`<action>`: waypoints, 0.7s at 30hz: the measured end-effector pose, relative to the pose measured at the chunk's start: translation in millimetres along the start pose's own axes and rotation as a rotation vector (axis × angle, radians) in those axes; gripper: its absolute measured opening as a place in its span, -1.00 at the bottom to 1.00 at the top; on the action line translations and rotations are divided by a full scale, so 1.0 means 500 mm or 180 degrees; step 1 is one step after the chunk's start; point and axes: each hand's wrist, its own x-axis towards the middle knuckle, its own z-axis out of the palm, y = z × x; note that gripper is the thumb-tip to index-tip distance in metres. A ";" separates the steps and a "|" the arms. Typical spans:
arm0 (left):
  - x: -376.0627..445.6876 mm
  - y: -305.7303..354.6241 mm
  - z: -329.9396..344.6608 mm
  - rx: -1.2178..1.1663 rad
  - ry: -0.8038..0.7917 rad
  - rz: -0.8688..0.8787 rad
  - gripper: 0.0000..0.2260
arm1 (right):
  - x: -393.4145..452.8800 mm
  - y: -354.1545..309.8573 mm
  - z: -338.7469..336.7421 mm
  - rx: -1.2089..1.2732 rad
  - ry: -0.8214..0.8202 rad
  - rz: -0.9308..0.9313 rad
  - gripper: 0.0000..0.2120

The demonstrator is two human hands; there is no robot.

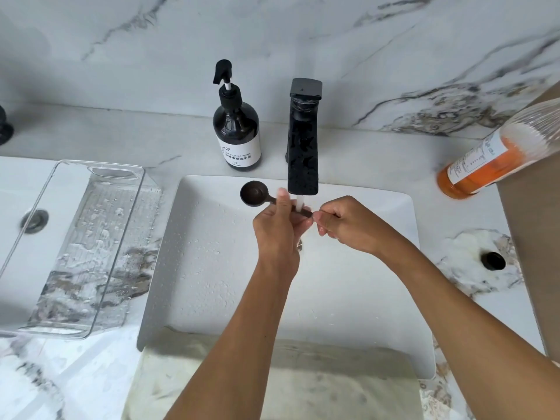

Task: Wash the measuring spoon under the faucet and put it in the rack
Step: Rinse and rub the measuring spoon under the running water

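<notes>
A dark brown measuring spoon (254,194) is held level over the white sink (212,237), its round bowl pointing left. My left hand (277,225) grips the middle of the handle. My right hand (348,222) pinches the handle's right end. Water runs from the black faucet (303,153) onto the handle between my two hands. A clear plastic rack (81,237) sits on the counter left of the sink, wet and with nothing in it.
A dark pump soap bottle (236,131) stands behind the sink, left of the faucet. An orange-filled bottle (485,165) leans at the right. A cloth (272,374) drapes over the sink's front edge. A black round hole (493,261) sits in the counter on the right.
</notes>
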 end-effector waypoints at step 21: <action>-0.003 0.020 -0.008 0.0128 -0.0045 0.0110 -0.51 | -0.006 -0.009 0.000 0.0386 -0.0141 0.0032 -0.63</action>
